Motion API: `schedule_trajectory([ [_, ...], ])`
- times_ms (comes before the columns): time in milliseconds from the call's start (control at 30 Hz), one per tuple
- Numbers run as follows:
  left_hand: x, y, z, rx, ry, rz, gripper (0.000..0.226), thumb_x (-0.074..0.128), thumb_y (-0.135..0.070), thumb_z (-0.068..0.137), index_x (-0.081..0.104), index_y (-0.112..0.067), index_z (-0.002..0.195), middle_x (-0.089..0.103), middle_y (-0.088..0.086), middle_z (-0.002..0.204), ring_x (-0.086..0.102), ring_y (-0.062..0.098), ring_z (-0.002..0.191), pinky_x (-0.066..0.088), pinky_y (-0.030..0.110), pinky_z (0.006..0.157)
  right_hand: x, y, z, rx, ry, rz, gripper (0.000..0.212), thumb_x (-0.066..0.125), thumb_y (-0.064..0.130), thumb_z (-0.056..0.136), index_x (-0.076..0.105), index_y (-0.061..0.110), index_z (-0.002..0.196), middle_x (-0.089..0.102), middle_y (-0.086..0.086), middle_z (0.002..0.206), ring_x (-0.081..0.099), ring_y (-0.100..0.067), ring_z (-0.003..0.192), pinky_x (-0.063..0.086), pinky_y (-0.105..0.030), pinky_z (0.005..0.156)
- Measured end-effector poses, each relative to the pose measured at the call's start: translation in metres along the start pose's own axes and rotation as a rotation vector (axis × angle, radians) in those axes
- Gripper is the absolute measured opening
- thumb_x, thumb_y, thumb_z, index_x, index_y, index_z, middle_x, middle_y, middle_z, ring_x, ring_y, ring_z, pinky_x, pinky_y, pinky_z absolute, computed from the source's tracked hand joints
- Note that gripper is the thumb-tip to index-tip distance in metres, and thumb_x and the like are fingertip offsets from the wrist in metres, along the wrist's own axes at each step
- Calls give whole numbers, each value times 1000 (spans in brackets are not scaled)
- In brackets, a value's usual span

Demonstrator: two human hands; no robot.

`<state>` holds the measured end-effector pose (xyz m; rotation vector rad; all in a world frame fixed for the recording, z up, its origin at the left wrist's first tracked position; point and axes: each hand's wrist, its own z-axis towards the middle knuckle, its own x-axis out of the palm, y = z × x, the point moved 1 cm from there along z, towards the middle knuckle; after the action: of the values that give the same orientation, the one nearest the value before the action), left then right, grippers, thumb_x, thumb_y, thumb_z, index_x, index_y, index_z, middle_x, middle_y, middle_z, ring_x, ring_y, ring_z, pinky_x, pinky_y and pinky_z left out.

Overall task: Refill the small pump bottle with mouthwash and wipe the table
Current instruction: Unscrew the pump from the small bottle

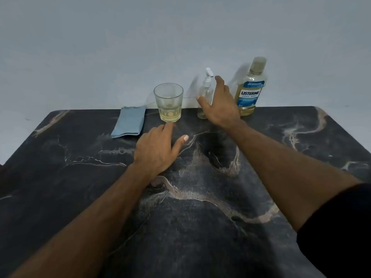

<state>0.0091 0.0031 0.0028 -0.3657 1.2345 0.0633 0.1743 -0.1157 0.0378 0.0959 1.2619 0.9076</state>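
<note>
Now the right hand (218, 105) spreads before the pump bottle (205, 95) (upright); the left hand (156, 151) lies spread.

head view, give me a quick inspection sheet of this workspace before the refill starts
surface: dark marbled table with pale veins; no spill visible.
job's things: small pump bottle, pump on, little liquid at its base; Listerine Cool Mint bottle, capped, upright, part full; folded blue cloth at the far edge.
clutter: glass tumbler with a little yellowish liquid.
grippers: right hand open, reaching around the pump bottle, contact unclear; left hand open, fingers spread, just short of the tumbler.
cables: nothing seen.
surroundings: plain pale wall behind the table.
</note>
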Motion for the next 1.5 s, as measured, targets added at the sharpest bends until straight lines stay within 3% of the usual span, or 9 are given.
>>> schedule_trajectory([
  [267, 4, 13, -4, 12, -66, -115, 57, 33, -63, 94, 50, -21, 130, 65, -1, 114, 60, 19, 102, 51, 38, 77, 15, 4, 13, 1, -7, 4, 61, 57, 33, 97, 26, 11, 145, 57, -13, 128, 59, -31, 114, 50, -46, 93],
  [467, -8, 15, -21, -20, -74, -226, 55, 35, -62, 94, 49, -23, 130, 65, -4, 116, 60, 16, 106, 51, 37, 80, 13, 9, -6, -10, -67, 71, 57, 60, 36, 95, 33, 13, 140, 61, -7, 121, 61, -22, 104, 52, -40, 86],
  [600, -19, 12, -47, -57, -100, -353, 50, 37, -63, 93, 49, -29, 127, 65, -9, 113, 60, 12, 105, 52, 40, 82, 1, 16, -48, -37, -107, 171, 59, 59, 43, 93, 36, 14, 139, 61, 2, 106, 58, -13, 91, 54, -38, 79],
  [733, -26, 3, -82, -95, -87, -480, 47, 39, -63, 93, 50, -32, 126, 64, -15, 109, 61, 8, 104, 54, 41, 84, -13, 26, -106, -50, -46, 215, 66, 59, 49, 92, 34, 18, 144, 62, 4, 112, 60, -13, 100, 53, -33, 84],
  [933, -36, -11, -139, -117, -80, -637, 44, 43, -60, 92, 51, -32, 125, 63, -17, 107, 61, 3, 103, 54, 39, 88, -32, 40, -194, -85, -64, 238, 42, 65, 46, 89, 54, 18, 118, 63, 5, 101, 60, -9, 89, 55, -35, 77],
  [1100, -40, -18, -176, -133, -110, -704, 40, 47, -55, 93, 55, -29, 121, 66, -17, 109, 62, 2, 102, 54, 39, 88, -37, 46, -246, -92, -72, 295, 38, 68, 39, 90, 56, 15, 116, 63, 1, 102, 60, -14, 92, 53, -37, 81],
  [1233, -41, -24, -192, -118, -134, -739, 38, 47, -53, 93, 56, -30, 121, 62, -26, 105, 59, -6, 100, 54, 30, 84, -40, 48, -266, -103, -66, 336, 42, 65, 41, 90, 49, 22, 124, 62, 3, 103, 59, -11, 92, 52, -32, 80],
  [1333, -40, -28, -198, -127, -141, -782, 36, 48, -53, 92, 56, -31, 120, 59, -33, 102, 58, -11, 100, 51, 20, 83, -42, 49, -275, -115, -59, 363, 35, 64, 44, 90, 51, 24, 116, 62, 6, 99, 60, -8, 90, 54, -35, 77],
  [1500, -33, -34, -203, -133, -173, -868, 24, 54, -39, 96, 59, -31, 118, 61, -31, 103, 58, -13, 101, 44, 4, 81, -36, 49, -285, -107, -31, 405, 29, 61, 46, 91, 47, 32, 111, 56, 14, 90, 59, -9, 82, 53, -33, 71],
])
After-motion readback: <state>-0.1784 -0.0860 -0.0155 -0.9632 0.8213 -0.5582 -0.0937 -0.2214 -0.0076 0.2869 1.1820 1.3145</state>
